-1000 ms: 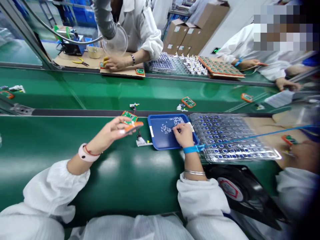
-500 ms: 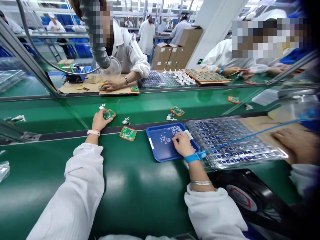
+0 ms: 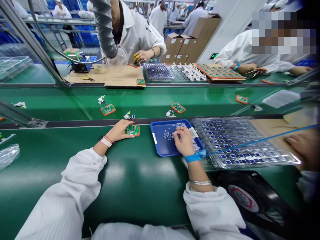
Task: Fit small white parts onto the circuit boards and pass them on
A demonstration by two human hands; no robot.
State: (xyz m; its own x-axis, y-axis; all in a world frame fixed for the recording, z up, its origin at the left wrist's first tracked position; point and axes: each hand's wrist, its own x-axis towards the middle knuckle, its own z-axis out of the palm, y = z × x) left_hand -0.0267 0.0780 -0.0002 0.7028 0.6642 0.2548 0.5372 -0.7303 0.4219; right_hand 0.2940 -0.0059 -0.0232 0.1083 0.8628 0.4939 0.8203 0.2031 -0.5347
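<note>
Green circuit board (image 3: pixel 132 130) with an orange edge lies flat on the green belt (image 3: pixel 150 190), right by the dark strip down the middle. The left hand (image 3: pixel 119 130) rests low and open on the belt, and its fingertips (image 3: pixel 128 127) touch the left side of the board. It is not gripping the board. The right hand (image 3: pixel 184 141) bends down into a blue tray (image 3: pixel 158 146), just to the right of the board. Its fingers curl over a pile of small white parts (image 3: pixel 168 134), but I cannot tell if they are pinching one.

A clear plastic tray (image 3: pixel 246 143) full of little blue parts sits against the blue tray on its right side. A blue strap (image 3: pixel 192 157) goes around the right wrist, with a thin blue cord (image 3: pixel 260 143) running off to the right. A silver bangle (image 3: pixel 200 182) sits higher up that arm. A white band (image 3: pixel 106 142) circles the left wrist. Past the dark strip lie two more boards (image 3: pixel 108 109). Another person's hand (image 3: pixel 301 148) rests at the far right.
</note>
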